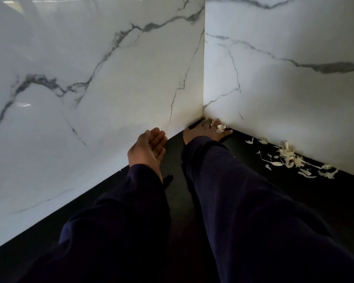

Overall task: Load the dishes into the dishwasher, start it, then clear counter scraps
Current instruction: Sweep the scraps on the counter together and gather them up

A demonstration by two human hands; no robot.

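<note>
Pale peel scraps [288,155] lie scattered on the black counter [176,193] along the foot of the right marble wall. A few more scraps [220,127] sit in the far corner, under the fingertips of my right hand [207,130]. That hand lies flat on the counter, fingers stretched into the corner and touching those scraps. My left hand [149,149] hovers just left of it with the palm turned up and fingers relaxed, slightly cupped, holding nothing. Dark blue sleeves cover both forearms. No dishes or dishwasher are in view.
Two white marble walls [110,88] with grey veins meet at the corner [203,111] and close the counter off behind and to the right. The black counter runs toward me between them.
</note>
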